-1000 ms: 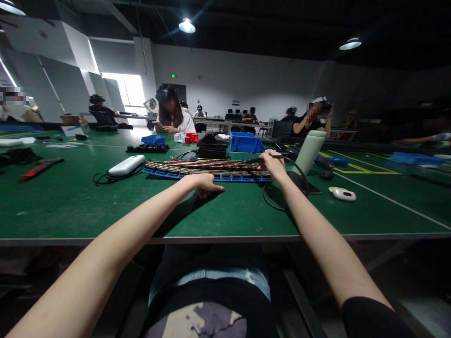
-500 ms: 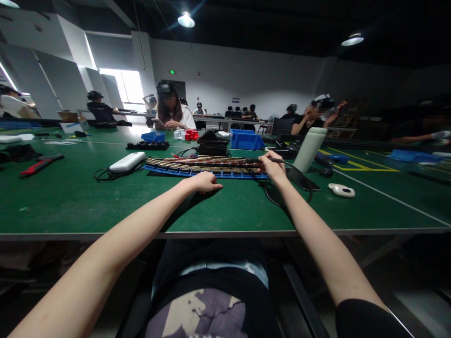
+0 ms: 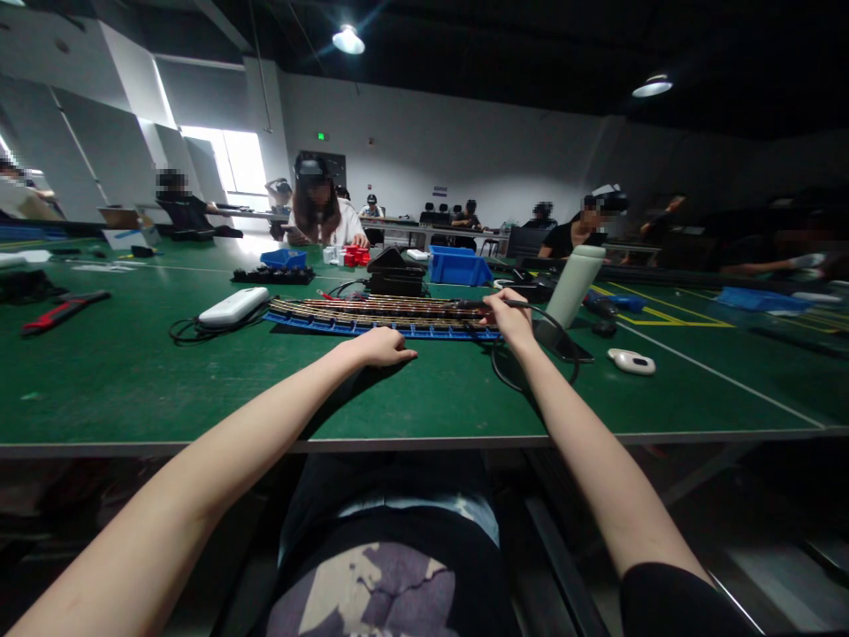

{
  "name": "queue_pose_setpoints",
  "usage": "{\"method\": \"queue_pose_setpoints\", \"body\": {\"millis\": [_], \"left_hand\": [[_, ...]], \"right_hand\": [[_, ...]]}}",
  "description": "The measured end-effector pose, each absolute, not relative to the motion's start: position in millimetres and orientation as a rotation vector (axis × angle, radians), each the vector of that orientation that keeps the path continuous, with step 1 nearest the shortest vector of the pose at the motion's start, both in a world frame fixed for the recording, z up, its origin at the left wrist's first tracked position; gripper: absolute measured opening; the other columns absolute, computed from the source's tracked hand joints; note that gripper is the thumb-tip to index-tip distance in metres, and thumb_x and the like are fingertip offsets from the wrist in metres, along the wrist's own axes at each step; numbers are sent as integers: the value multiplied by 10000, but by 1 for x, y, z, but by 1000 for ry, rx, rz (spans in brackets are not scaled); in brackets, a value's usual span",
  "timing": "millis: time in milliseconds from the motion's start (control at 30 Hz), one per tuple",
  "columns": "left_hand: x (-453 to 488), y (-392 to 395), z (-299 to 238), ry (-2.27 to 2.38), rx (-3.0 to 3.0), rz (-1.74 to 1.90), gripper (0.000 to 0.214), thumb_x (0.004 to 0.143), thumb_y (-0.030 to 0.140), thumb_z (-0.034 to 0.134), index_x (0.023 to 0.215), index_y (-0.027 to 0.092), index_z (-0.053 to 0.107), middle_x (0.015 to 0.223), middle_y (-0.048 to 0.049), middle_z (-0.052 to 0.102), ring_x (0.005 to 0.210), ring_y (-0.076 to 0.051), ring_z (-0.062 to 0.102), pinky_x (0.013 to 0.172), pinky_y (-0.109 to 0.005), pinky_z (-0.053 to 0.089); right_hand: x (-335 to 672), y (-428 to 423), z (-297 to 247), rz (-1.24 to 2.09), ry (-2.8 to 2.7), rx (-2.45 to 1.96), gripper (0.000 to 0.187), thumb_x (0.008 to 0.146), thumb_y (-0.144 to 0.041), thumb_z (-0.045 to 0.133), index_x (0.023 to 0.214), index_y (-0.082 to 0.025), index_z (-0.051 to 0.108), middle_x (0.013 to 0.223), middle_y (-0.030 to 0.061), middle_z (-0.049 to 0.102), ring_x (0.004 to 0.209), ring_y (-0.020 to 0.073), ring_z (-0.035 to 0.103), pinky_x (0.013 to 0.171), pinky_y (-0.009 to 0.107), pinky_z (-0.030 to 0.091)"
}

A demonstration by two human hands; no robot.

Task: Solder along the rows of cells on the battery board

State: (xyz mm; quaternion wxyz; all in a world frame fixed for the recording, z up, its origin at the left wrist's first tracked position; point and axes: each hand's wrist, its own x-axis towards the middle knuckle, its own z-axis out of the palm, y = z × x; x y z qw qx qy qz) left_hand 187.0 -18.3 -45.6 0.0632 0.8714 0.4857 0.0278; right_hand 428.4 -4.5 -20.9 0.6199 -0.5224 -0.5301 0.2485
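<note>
My right hand [image 3: 509,317] pinches a slim black corded tool that looks like a soldering iron [image 3: 474,304], pointing left over the right end of a long blue rack [image 3: 371,331]. Copper-coloured and dark wires or strips [image 3: 338,310] lie lengthwise on the rack. The tool's tip is too small to tell whether it touches them. From the right hand a black cord [image 3: 554,320] loops down to the table. My left hand [image 3: 386,347] rests curled at the rack's front edge, with the thumb side to the right; its palm and most fingers are hidden.
Behind the rack stand a black box [image 3: 394,274] and a blue bin [image 3: 459,265]. A white device with a cable [image 3: 233,307] lies left. A pale green bottle [image 3: 574,287], a dark phone [image 3: 563,343] and a cream gadget [image 3: 631,362] are right. A person [image 3: 325,208] sits opposite.
My hands keep nearly the same pose at the rack. The whole view has shifted slightly. Across the room, a person at the right has lowered raised hands.
</note>
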Motion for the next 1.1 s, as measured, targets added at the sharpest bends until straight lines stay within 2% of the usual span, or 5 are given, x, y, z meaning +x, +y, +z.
{"method": "queue_pose_setpoints", "body": {"millis": [267, 600, 867, 1100], "left_hand": [[188, -18, -45, 1487, 2667, 38, 510, 852, 565, 375, 669, 161, 627, 594, -67, 636, 536, -166, 576, 534, -250, 375], [187, -14, -49, 1463, 2712, 68, 503, 849, 561, 385, 634, 164, 607, 601, -68, 628, 538, -163, 569, 530, -248, 352], [189, -17, -47, 1483, 2716, 23, 495, 861, 550, 383, 680, 160, 627, 626, -72, 643, 568, -172, 583, 543, -244, 364], [190, -18, -45, 1490, 2741, 16, 505, 864, 558, 383, 699, 158, 644, 654, -75, 652, 591, -174, 594, 552, -246, 365]], "right_hand": [[431, -1, -22, 567, -1200, -1162, 183, 672, -179, 582, 534, -202, 465, 485, -48, 569, 454, 130, 570, 411, 262, 513], [429, -7, -17, 585, -1192, -1209, 173, 666, -184, 582, 540, -207, 466, 506, -40, 566, 468, 139, 570, 477, 297, 541], [429, -9, -17, 584, -1199, -1210, 160, 670, -182, 585, 548, -203, 484, 541, -26, 568, 496, 139, 584, 481, 275, 537], [429, -9, -16, 575, -1209, -1235, 155, 673, -186, 572, 554, -210, 475, 516, -40, 568, 486, 142, 580, 508, 316, 555]]}}
